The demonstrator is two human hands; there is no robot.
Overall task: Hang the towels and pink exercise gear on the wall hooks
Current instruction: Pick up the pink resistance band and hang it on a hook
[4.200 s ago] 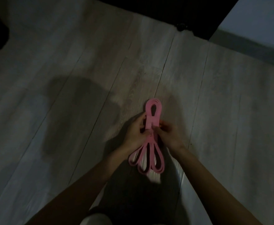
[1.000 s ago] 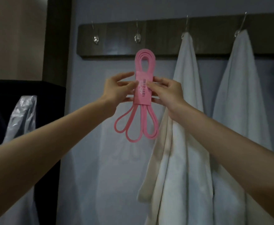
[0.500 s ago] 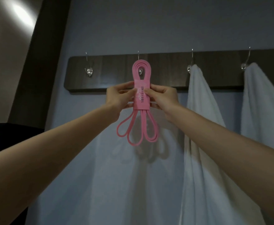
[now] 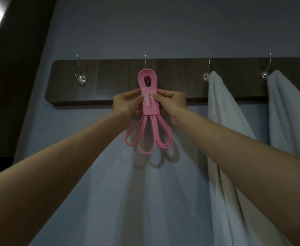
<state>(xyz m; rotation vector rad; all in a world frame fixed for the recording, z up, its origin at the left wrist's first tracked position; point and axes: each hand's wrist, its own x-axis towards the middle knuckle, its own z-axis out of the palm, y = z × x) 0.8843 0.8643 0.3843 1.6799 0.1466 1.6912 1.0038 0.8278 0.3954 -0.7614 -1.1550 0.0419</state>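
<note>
Up and to the left of the left hand, a bare hook sits on the dark wooden rail. The left arm reaches up and forward from the lower left, nearly straight. The left hand is raised to the rail's lower edge, its thumb and fingers pinching the left edge of the band's sleeve. Between the two hands hangs the pink band, a flat strap coiled into several turns and bound at the middle by a pink printed sleeve. Above the hands its top loop stands upright against the rail, and the lower end of a second hook shows through the loop's opening. Whether the loop bears on that hook cannot be told. Below the hands three loose loops fan out and cast a shadow on the wall. The right hand mirrors the left, its thumb and fingertips pinching the sleeve's right edge, with the arm stretched up from the lower right. To the right of this hand a white towel hangs from the third hook. Further right, a second towel hangs from the fourth.
</note>
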